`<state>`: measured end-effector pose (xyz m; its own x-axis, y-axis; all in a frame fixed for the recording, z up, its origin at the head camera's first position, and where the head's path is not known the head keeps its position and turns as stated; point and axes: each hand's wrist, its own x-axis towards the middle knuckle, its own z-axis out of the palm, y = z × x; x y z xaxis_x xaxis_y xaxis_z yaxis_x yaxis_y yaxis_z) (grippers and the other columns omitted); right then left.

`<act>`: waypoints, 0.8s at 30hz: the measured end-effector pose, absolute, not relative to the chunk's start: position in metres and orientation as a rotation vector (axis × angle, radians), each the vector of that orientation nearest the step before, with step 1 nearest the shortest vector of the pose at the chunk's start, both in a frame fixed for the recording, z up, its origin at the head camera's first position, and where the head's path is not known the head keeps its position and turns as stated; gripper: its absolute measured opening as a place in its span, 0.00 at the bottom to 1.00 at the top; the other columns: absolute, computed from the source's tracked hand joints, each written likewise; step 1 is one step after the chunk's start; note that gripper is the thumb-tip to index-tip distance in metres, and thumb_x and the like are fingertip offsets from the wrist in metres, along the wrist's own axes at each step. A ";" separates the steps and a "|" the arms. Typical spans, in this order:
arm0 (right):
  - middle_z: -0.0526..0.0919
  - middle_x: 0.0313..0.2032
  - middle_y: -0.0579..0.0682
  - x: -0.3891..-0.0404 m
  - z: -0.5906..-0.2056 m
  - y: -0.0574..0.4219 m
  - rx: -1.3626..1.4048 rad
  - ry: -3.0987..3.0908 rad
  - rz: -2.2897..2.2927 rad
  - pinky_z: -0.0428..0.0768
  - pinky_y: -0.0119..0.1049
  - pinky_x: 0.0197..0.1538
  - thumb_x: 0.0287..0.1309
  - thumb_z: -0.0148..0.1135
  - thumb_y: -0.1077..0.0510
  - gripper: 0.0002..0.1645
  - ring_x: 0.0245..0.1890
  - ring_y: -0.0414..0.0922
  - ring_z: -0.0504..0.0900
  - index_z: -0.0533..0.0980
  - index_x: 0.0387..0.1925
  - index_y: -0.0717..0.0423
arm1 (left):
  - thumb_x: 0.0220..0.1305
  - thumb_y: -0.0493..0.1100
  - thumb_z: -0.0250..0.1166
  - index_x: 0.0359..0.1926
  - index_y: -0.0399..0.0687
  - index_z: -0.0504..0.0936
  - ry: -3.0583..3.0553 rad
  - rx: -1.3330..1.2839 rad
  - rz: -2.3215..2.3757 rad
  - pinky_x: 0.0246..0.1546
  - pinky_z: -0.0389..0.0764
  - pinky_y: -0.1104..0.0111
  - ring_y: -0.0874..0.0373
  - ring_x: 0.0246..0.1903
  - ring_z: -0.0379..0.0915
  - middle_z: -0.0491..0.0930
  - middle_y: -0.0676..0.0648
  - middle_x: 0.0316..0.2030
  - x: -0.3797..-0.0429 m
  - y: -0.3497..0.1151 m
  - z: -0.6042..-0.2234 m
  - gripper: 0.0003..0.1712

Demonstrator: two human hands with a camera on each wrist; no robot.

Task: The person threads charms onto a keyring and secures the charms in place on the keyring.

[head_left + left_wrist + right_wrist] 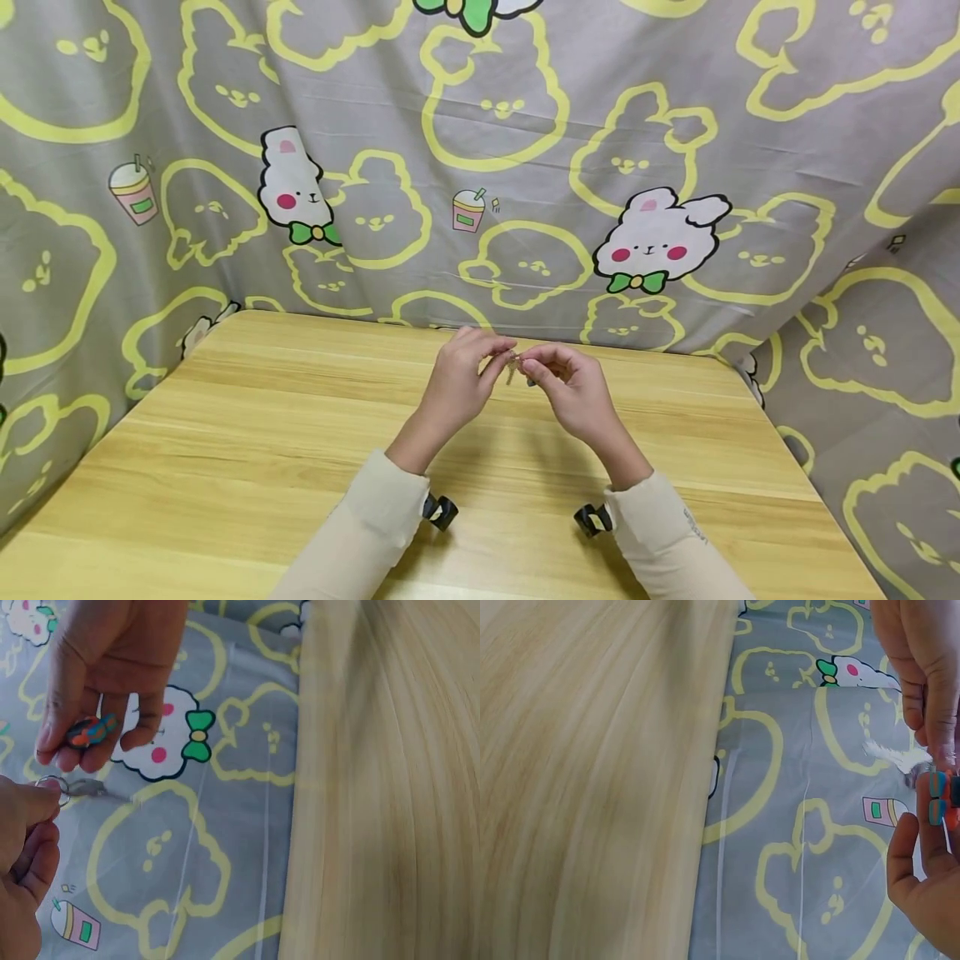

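Note:
Both hands meet above the far part of the table, fingertips close together. My left hand (459, 379) pinches a thin metal key ring (54, 787) between thumb and finger. A silver key (94, 789) hangs from that ring; its blade looks blurred in both wrist views. My right hand (573, 387) has its thumb and fingers curled round a small orange, blue and black keychain charm (90, 732), right beside the ring. In the right wrist view, the charm (937, 799) sits at the fingers, partly cut off by the frame edge.
The wooden table (247, 433) runs under both forearms. A grey curtain (390, 100) with yellow bear outlines and white rabbits hangs behind it and along both sides. Black wrist cameras, left (441, 512) and right (592, 520), stick out from the sleeves.

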<state>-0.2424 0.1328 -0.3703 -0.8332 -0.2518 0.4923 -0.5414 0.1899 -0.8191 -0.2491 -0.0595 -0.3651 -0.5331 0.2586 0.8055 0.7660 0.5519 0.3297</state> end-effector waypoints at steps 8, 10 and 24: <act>0.87 0.36 0.51 -0.241 -0.368 0.132 0.714 -2.254 1.592 0.82 0.35 0.40 0.69 0.65 0.60 0.06 0.34 0.45 0.83 0.85 0.41 0.57 | 0.64 0.32 0.70 0.39 0.40 0.91 -2.047 -0.882 -0.836 0.37 0.81 0.70 0.55 0.38 0.79 0.86 0.48 0.38 -0.249 -0.064 -0.363 0.05; 0.87 0.35 0.53 -0.240 -0.367 0.132 0.708 -2.256 1.581 0.83 0.35 0.40 0.68 0.66 0.61 0.06 0.34 0.45 0.84 0.85 0.41 0.59 | 0.64 0.31 0.70 0.39 0.40 0.91 -2.055 -0.895 -0.843 0.40 0.82 0.68 0.55 0.38 0.81 0.87 0.48 0.38 -0.248 -0.063 -0.362 0.05; 0.84 0.33 0.43 -0.238 -0.362 0.131 0.697 -2.237 1.405 0.78 0.33 0.40 0.65 0.69 0.61 0.04 0.35 0.41 0.81 0.88 0.39 0.53 | 0.65 0.35 0.72 0.38 0.42 0.90 -2.144 -0.858 -1.033 0.31 0.81 0.73 0.62 0.28 0.82 0.88 0.49 0.32 -0.250 -0.062 -0.358 0.02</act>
<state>-0.2380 0.1315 -0.3625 -0.7922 -0.1958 0.5779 -0.6057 0.3678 -0.7056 -0.2495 -0.0624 -0.3577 -0.6097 0.2883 0.7383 0.7571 0.4875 0.4348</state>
